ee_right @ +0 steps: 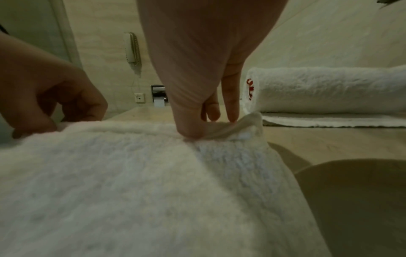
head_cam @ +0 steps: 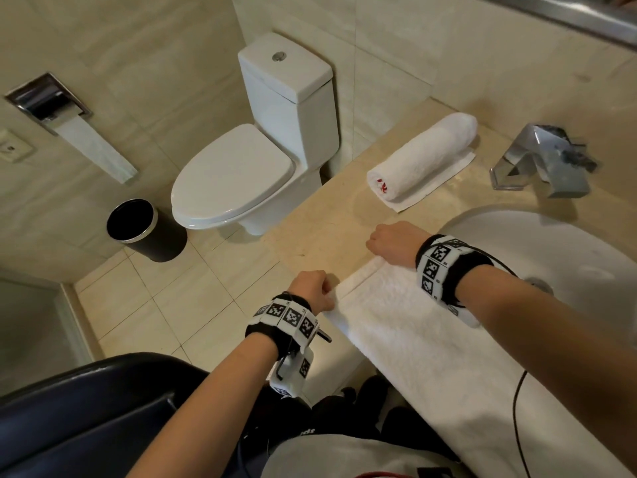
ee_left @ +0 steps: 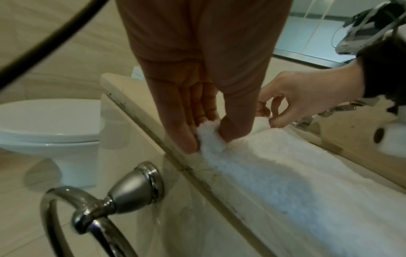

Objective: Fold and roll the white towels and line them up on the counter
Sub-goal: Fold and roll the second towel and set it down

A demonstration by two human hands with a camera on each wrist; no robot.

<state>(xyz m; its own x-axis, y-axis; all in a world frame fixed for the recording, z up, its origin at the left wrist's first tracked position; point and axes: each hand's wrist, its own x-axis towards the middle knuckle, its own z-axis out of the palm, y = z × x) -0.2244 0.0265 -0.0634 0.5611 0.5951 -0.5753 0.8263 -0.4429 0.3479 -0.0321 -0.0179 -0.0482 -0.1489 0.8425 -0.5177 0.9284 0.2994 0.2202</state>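
A folded white towel [head_cam: 413,332] lies lengthwise on the beige counter [head_cam: 310,232], its near part hanging over the front edge. My left hand [head_cam: 312,291] pinches the towel's far left corner [ee_left: 208,132] between thumb and fingers. My right hand [head_cam: 389,244] pinches the far right corner [ee_right: 237,125] the same way, and the hem there curls up slightly. Beyond the hands, a rolled white towel [head_cam: 422,157] with a red mark on its end [ee_right: 250,88] rests on the counter near the wall.
A white sink basin [head_cam: 568,257] sits right of the towel, with a chrome faucet [head_cam: 541,160] behind it. Left of the counter stand a toilet [head_cam: 248,167] and a black bin [head_cam: 141,229]. A metal towel ring [ee_left: 98,208] hangs on the counter's front.
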